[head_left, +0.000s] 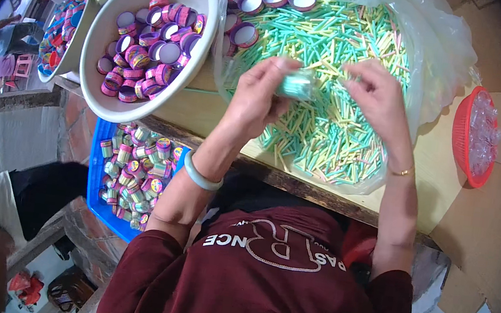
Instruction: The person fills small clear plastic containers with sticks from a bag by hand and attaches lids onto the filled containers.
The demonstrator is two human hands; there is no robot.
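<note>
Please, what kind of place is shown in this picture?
Probably a small hand-packing workshop. A heap of thin coloured sticks lies on plastic sheeting, a white basin holds many round lids, and a blue crate below holds filled little containers.

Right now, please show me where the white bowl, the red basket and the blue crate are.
white bowl (pixel 104 31): head view, on its bare left rim.
red basket (pixel 461 135): head view, on its left rim.
blue crate (pixel 98 156): head view, on its left wall.

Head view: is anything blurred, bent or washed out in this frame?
Head view: the small clear container between the left hand and right hand is motion-smeared; the wooden table edge bows with fisheye distortion and the corners go black; the plastic bag around the pastel sticks shows pale glare.
</note>
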